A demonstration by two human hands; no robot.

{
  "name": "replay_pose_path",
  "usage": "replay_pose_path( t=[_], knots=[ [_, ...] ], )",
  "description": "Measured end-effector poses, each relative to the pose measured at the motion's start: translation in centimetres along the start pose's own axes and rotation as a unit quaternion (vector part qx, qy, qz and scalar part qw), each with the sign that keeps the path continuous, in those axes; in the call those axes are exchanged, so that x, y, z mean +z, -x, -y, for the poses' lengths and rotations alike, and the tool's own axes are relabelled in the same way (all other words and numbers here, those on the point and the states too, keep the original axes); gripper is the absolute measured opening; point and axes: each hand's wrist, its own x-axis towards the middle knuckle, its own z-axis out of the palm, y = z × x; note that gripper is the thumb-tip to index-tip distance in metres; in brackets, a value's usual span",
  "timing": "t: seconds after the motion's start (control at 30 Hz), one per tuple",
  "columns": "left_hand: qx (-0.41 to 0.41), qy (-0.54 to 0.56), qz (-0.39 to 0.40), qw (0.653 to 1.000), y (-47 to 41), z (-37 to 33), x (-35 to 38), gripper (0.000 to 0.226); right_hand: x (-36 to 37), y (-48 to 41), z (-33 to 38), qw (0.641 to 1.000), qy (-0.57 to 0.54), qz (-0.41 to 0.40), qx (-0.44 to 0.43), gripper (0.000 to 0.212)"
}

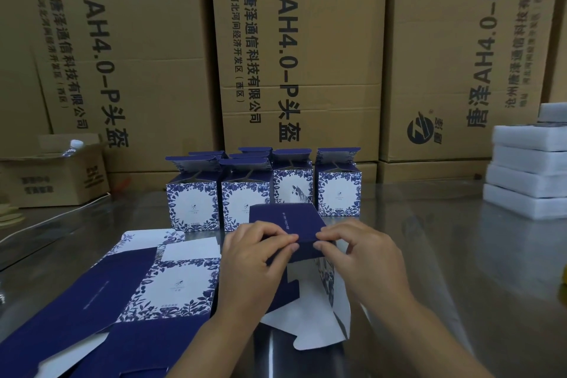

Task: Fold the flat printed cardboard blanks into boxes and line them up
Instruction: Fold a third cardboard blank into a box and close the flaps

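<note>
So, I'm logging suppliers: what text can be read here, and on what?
"唐泽AH4.0-P头盔": middle carton, left carton; partly, upside down, right carton.
"沧州唐泽通信科技有限公司": middle carton.
"地址:河北河间经济开发区(西区)": middle carton.
Too small or blurred: print on folded boxes, flat blanks, small carton.

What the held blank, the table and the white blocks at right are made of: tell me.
The blank: thin printed cardboard, matte navy outside, plain white inside, creasing sharply. The table: probably stainless steel, smooth grey with faint reflections. The blocks: likely white foam, soft matte surface; cannot be sure.
</note>
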Motion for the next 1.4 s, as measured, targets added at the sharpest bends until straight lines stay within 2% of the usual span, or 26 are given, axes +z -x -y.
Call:
replay_pose_path(
  t=[0.2, 0.43, 0.67, 0.77, 0.93, 1.1, 1.2, 1.4],
  knots=[
    [0.047, -0.030, 0.001, 0.998, -0.2, 0.5, -0.4, 0.022, -0.1, -0.1, -0.4, 0.998, 0.035, -0.024, -0.035, 0.013],
    [-0.019, -0.036, -0.030, 0.999, -0.4, 1.1, -1.3, 0.029, -0.2, -0.2, -1.1, 0.998, 0.037, -0.043, -0.031, 0.014],
    [-0.013, -0.021, -0.019, 1.000, -0.3, 1.4, -1.4, 0.025, -0.3, -0.3, -1.1, 0.998, 0.044, -0.039, -0.021, 0.012],
    [-0.020, -0.019, -0.018, 0.999, -0.2, 1.7, -1.2, 0.014, -0.2, -0.2, -1.0, 0.999, 0.039, -0.031, -0.019, 0.011],
    [-0.011, -0.014, -0.017, 1.000, -0.1, 1.7, -1.0, 0.011, -0.3, -0.3, -1.1, 1.000, 0.012, -0.003, 0.003, 0.008],
    [0.004, -0.008, -0.016, 1.000, 0.0, 1.3, -1.0, 0.026, -0.4, -0.4, -1.3, 0.999, 0.008, 0.036, 0.008, 0.010],
    [0.008, -0.004, -0.015, 1.000, -0.1, 1.1, -1.0, 0.026, -0.3, -0.4, -1.3, 0.999, 0.009, 0.038, 0.008, 0.013],
    [0.043, -0.005, -0.022, 0.999, -0.1, 0.6, -0.8, 0.024, 0.1, -0.3, -1.0, 0.995, 0.056, -0.018, -0.081, 0.021]
  ],
)
